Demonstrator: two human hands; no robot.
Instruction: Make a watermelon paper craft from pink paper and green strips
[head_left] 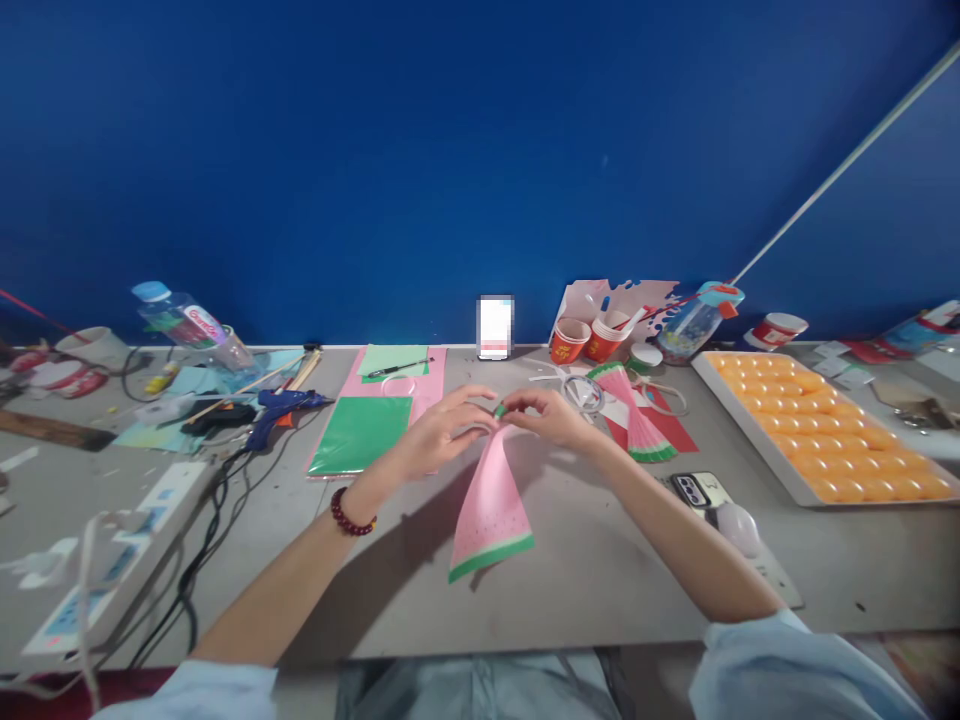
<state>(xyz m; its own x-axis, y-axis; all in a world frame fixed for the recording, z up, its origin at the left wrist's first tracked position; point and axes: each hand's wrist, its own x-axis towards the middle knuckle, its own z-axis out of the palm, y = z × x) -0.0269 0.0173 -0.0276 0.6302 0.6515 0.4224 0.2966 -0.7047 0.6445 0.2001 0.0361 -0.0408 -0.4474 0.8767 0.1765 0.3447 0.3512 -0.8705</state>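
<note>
A pink paper sheet (495, 500) with a green border and small dark dots, like a watermelon slice, hangs over the middle of the table. Its top is bunched into a narrow neck with a green tip. My left hand (448, 432), with a dark bead bracelet on the wrist, pinches this neck from the left. From the right, my right hand (551, 415) grips the same gathered end with thumb and fingertips. The wide lower part fans out toward me. Nearby on the right lies a similar folded watermelon paper (637, 415), narrow at its middle.
Green sheets (361, 435) and a pen (401, 367) lie left of the hands. Farther left are a blue glue gun (281, 408), cables and a power strip (124, 560). Rightward are red paper cups (571, 342), a phone (697, 490) and a tray of orange balls (825, 425).
</note>
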